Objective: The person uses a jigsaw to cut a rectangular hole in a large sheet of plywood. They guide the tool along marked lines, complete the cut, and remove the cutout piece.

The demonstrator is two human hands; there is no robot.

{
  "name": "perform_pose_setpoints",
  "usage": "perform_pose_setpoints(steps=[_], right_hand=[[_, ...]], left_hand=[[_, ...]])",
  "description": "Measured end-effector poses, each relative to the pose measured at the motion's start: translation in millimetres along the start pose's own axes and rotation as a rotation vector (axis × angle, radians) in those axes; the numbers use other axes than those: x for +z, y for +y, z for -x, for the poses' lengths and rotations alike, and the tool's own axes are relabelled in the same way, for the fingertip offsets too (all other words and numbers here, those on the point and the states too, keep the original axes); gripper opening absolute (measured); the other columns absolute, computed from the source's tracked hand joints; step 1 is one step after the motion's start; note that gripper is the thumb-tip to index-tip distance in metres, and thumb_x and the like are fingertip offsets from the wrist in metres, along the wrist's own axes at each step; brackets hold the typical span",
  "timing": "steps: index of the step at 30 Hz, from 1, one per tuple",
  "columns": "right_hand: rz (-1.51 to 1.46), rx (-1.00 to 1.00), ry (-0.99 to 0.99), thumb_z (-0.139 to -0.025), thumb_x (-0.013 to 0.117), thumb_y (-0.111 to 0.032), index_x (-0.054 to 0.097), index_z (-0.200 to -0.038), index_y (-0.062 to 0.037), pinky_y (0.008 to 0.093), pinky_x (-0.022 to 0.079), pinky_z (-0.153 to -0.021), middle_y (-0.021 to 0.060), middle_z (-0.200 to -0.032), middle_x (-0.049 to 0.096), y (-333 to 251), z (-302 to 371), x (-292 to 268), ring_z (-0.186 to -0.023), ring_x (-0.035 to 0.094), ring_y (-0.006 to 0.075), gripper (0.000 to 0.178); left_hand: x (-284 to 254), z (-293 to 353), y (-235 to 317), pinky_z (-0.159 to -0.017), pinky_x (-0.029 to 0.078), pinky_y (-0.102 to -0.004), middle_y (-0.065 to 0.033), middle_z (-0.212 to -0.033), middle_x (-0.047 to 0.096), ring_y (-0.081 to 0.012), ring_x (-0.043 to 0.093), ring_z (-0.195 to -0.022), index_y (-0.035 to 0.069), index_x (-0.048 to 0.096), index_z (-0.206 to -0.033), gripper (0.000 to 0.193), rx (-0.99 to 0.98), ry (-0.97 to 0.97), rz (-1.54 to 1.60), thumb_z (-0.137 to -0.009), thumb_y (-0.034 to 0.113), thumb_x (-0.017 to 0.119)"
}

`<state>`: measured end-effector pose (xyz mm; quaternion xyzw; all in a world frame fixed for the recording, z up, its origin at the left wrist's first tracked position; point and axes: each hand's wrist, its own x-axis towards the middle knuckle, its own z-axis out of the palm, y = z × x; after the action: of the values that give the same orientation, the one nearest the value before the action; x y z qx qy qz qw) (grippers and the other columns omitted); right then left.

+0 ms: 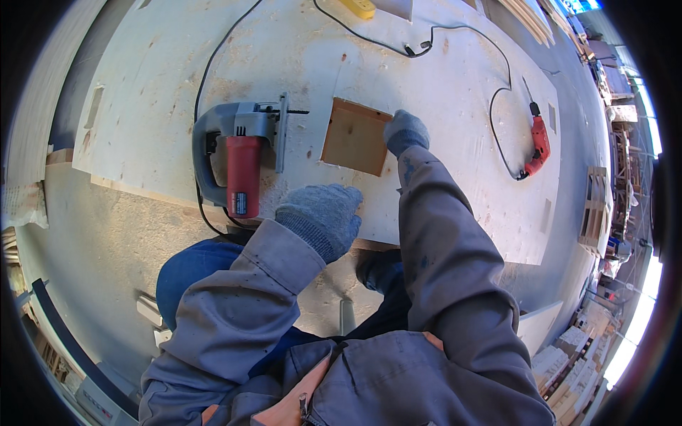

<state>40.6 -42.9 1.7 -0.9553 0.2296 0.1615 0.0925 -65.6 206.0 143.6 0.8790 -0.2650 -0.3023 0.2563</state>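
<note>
Two gloved hands: right hand fingers hooked on square cutout edge, left hand loosely curled, empty, at plywood sheet near edge beside jigsaw.

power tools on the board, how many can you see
2. A grey and red jigsaw lies on the board just beyond the left hand. A red drill lies near the board's far right edge. Others may be hidden outside the view.

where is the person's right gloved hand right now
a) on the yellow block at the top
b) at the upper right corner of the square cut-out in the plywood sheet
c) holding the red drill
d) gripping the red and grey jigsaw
b: the right grey-gloved hand rests at the upper right corner of the square brown cut-out in the pale plywood sheet, while the red and grey jigsaw and the red power drill lie untouched.
</note>
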Motion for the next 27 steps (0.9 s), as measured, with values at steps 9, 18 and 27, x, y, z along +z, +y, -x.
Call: perform_pose_setpoints(steps=[9, 18, 27], right_hand=[[-0.031, -0.077, -0.015, -0.081, 0.067, -0.034, 0.075, -0.098, -0.0071, 0.0459, 0.054, -0.089, 0.0211, -0.101, 0.073, 39.8, 23.0, 25.8, -0.099, 0.069, 0.0383, 0.033], [-0.122, -0.169, -0.273, -0.086, 0.078, -0.037, 0.072, -0.093, -0.0019, 0.0407, 0.052, -0.075, 0.0150, -0.080, 0.070, 55.5, 101.2, -11.4, -0.075, 0.065, 0.0266, 0.037], [-0.147, -0.485, -0.531, -0.080, 0.074, -0.007, 0.056, -0.140, -0.0107, 0.0363, 0.057, -0.077, 0.0121, -0.103, 0.073, 48.7, 160.2, -2.5, -0.083, 0.071, 0.0250, 0.062]], left_hand=[[1.9, 2.3, -2.1, -0.090, 0.055, -0.0466, -0.0201, -0.111, 0.071, -0.0374, 0.069, -0.099, 0.004, 0.068, -0.119, 0.038, 0.046, 0.068, 0.013, -0.089, 0.026, 0.067], [-4.0, 14.9, -6.3, -0.088, 0.055, -0.0458, -0.0166, -0.108, 0.072, -0.0354, 0.069, -0.100, 0.008, 0.069, -0.119, 0.038, 0.056, 0.169, -0.012, -0.088, 0.029, 0.068], [-1.3, 16.5, -15.1, -0.089, 0.054, -0.0455, -0.0156, -0.109, 0.072, -0.0333, 0.069, -0.102, 0.008, 0.067, -0.120, 0.040, 0.006, 0.149, -0.032, -0.089, 0.032, 0.067]])
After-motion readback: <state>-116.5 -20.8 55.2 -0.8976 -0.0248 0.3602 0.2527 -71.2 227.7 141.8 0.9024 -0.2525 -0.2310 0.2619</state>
